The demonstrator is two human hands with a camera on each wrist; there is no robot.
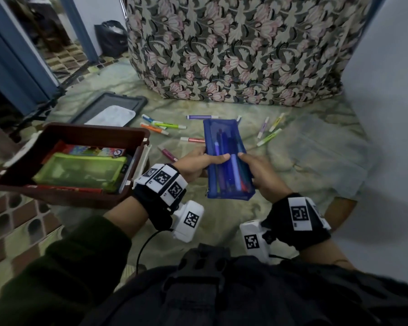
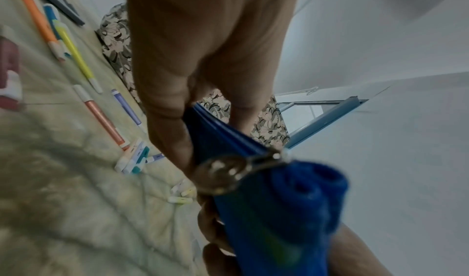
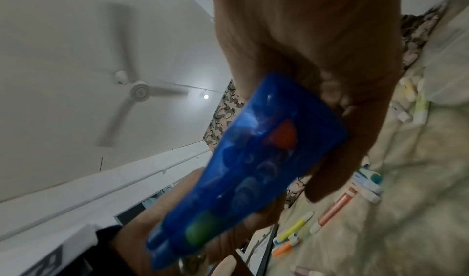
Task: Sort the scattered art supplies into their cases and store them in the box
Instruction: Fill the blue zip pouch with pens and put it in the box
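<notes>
A blue mesh pencil case (image 1: 226, 158) filled with pens is held above the bed between both hands. My left hand (image 1: 198, 164) grips its left edge, thumb on top. My right hand (image 1: 257, 170) grips its right edge. The case's silver zipper pull (image 2: 223, 174) shows close up in the left wrist view, and its pen-filled end (image 3: 243, 168) in the right wrist view. Several loose markers (image 1: 163, 127) and highlighters (image 1: 270, 131) lie scattered on the bed beyond the case. A brown box (image 1: 132, 135) at left holds a green mesh case (image 1: 80, 171).
A grey box lid (image 1: 137, 101) with a white palette (image 1: 113, 116) on it lies behind the box. A floral-covered mattress (image 1: 240, 48) stands upright at the back. A white wall (image 1: 386, 90) bounds the right. Patterned floor tiles (image 1: 12, 220) show at lower left.
</notes>
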